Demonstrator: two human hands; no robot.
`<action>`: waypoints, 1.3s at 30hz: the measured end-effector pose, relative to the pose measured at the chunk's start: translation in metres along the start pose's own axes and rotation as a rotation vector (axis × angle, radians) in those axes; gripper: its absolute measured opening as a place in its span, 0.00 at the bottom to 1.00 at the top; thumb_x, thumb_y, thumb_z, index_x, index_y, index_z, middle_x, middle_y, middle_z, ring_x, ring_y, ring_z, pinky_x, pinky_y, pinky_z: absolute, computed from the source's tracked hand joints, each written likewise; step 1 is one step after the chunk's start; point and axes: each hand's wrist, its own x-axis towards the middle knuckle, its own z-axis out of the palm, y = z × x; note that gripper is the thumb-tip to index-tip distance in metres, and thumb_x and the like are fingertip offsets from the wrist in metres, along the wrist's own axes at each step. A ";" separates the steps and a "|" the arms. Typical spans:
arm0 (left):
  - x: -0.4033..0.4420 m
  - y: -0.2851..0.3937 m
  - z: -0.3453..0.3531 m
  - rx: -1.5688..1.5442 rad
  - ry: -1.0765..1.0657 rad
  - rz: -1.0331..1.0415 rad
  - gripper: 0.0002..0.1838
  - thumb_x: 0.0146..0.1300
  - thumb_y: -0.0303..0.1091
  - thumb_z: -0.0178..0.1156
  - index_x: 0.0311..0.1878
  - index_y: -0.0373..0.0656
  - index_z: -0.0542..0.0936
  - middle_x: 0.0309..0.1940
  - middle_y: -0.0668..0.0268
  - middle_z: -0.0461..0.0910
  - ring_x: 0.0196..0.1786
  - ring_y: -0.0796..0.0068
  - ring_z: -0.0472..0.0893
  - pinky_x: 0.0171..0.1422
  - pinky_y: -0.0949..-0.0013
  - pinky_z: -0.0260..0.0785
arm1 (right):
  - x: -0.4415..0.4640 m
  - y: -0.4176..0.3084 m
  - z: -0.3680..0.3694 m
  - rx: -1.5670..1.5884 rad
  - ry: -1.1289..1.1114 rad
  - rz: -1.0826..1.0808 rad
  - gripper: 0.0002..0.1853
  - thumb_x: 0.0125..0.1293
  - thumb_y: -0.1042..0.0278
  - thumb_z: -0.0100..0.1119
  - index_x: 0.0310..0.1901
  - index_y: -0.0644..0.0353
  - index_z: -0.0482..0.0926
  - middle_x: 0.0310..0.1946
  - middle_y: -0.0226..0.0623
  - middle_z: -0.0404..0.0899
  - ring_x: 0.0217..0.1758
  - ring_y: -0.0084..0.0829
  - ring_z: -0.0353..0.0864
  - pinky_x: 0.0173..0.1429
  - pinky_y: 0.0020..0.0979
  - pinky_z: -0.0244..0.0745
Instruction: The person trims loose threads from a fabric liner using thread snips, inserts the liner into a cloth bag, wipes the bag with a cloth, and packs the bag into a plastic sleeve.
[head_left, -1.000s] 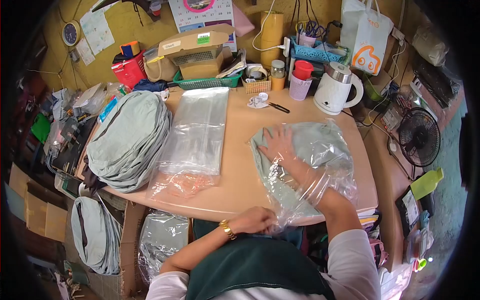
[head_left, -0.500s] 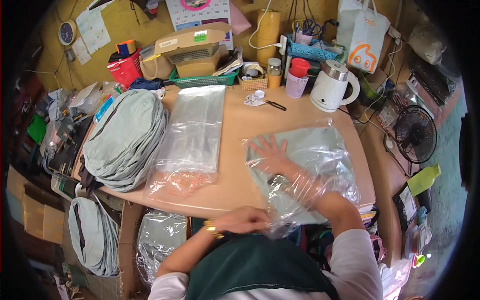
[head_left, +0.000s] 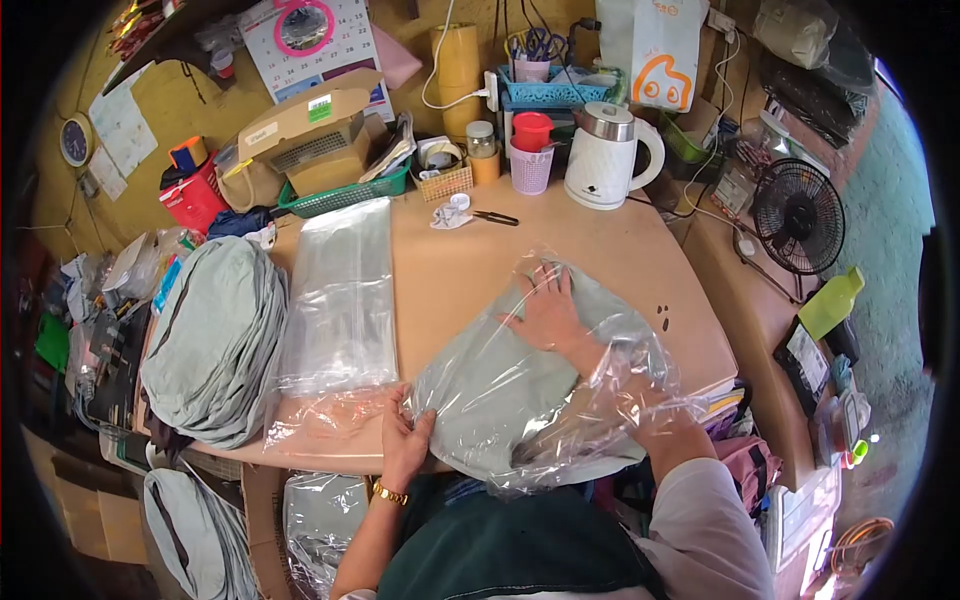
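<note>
A folded grey-green cloth (head_left: 500,400) lies inside a clear plastic bag (head_left: 455,355) at the table's front edge. My right hand (head_left: 548,312) is inside the bag, its fingers spread flat on the upper part of the cloth, with the plastic gathered around the forearm. At the bag's left corner, my left hand (head_left: 408,432) has its fingers bent and pinches the plastic edge. Left of the bag lies a flat stack of clear bags (head_left: 340,290), with orange print at its lower end. Farther left is a pile of grey-green cloth pieces (head_left: 215,340).
Small black snips (head_left: 495,217) lie near the back of the table (head_left: 460,270). A white kettle (head_left: 603,160), a red cup (head_left: 532,130) and a green basket (head_left: 345,195) stand along the back. On the right is a black fan (head_left: 798,215).
The bag with the cloth has turned and its left side now lies farther left. My left hand has moved left and up to its corner. The camera view has shifted.
</note>
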 end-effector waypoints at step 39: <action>-0.101 0.046 -0.092 -0.402 0.613 -0.174 0.21 0.71 0.34 0.58 0.63 0.36 0.69 0.54 0.62 0.78 0.54 0.70 0.79 0.60 0.60 0.74 | -0.096 0.072 -0.017 1.550 -0.210 0.249 0.26 0.61 0.61 0.70 0.59 0.59 0.75 0.50 0.36 0.81 0.51 0.27 0.80 0.52 0.26 0.74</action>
